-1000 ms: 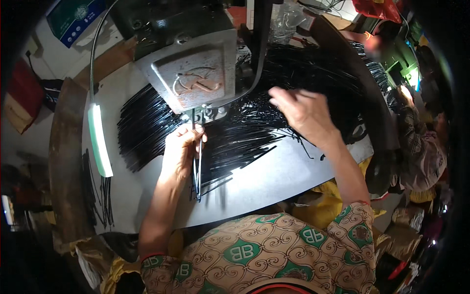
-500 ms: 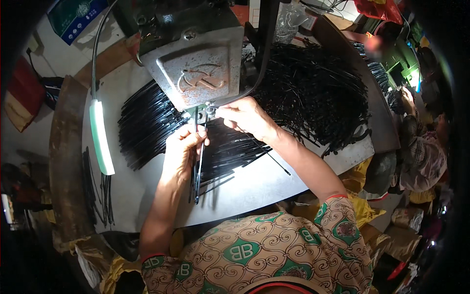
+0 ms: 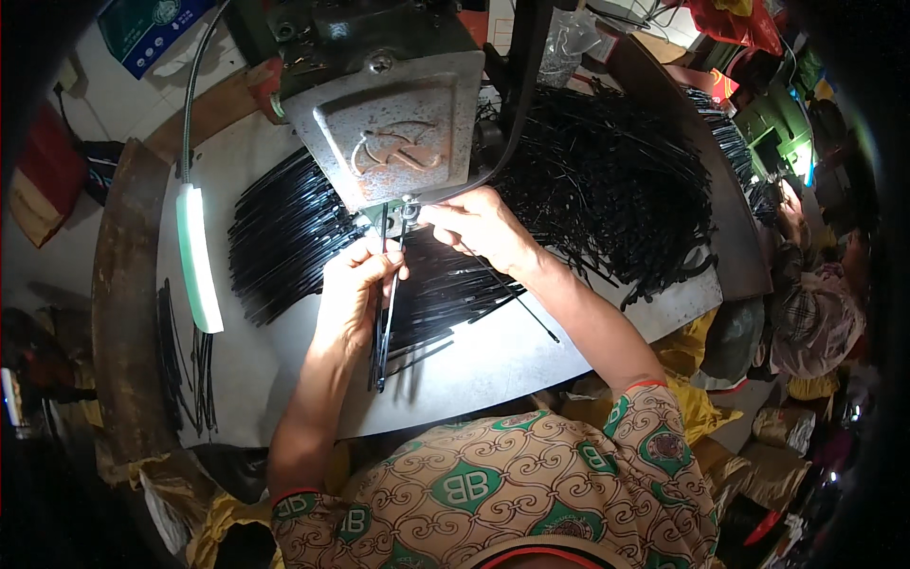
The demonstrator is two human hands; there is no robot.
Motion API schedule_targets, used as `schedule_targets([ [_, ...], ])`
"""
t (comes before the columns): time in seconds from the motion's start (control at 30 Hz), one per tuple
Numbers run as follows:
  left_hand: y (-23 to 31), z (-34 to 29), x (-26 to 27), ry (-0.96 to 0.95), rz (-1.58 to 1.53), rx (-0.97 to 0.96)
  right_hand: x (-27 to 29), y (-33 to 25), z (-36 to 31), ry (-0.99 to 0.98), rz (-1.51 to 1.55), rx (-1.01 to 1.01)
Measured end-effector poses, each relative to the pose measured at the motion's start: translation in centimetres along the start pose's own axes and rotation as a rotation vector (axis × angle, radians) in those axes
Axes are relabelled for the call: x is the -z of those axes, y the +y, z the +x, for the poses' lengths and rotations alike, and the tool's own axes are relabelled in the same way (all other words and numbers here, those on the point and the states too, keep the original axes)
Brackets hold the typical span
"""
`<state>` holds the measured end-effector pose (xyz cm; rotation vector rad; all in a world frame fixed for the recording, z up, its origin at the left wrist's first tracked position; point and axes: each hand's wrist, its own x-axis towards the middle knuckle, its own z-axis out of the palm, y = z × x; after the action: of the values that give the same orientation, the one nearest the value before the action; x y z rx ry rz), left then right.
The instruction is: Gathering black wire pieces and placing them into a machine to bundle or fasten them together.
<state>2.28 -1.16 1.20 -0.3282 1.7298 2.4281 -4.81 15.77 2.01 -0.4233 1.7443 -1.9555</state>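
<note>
- While the left hand (image 3: 356, 284) pinches at least 2 thin black strips (image 3: 385, 337), their near ends point toward the near edge of the tabletop (image 3: 474, 370)
- The right hand (image 3: 483, 230), fingers closed on 1 further strip (image 3: 519, 303), is just beside, at the lower edge of the machine head (image 3: 398, 133)
- Behind the hands, a fanned bundle (image 3: 284, 242) lies left, a tangled heap (image 3: 616, 180) right

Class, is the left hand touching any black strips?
Touching: the head view shows the left hand pinching thin black strips that protrude below its grip.

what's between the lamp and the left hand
In the head view, thin black strips fanned on the grey tabletop lie between the lamp and left hand.
</note>
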Motion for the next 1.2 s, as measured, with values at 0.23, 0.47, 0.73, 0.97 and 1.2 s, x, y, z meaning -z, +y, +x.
schedule_targets([
  [0.23, -0.1, 0.0, 0.0, -0.001, -0.014, 0.004, -0.2, 0.0, -0.1, -0.004, 0.023, 0.017],
  [0.47, -0.1, -0.2, -0.2, 0.008, 0.003, 0.001, -0.3, 0.2, -0.1, -0.004, -0.001, 0.050],
  [0.73, -0.2, -0.2, -0.3, 0.021, 0.016, 0.006, -0.4, 0.4, -0.2, 0.004, -0.046, 0.046],
  [0.97, -0.5, -0.3, -0.3, 0.045, 0.036, 0.011, -0.5, 0.9, -0.2, 0.015, -0.063, 0.044],
  [1.2, -0.4, -0.4, -0.4, 0.056, 0.051, 0.042, -0.8, 0.5, -0.5, 0.018, 0.026, -0.030],
])
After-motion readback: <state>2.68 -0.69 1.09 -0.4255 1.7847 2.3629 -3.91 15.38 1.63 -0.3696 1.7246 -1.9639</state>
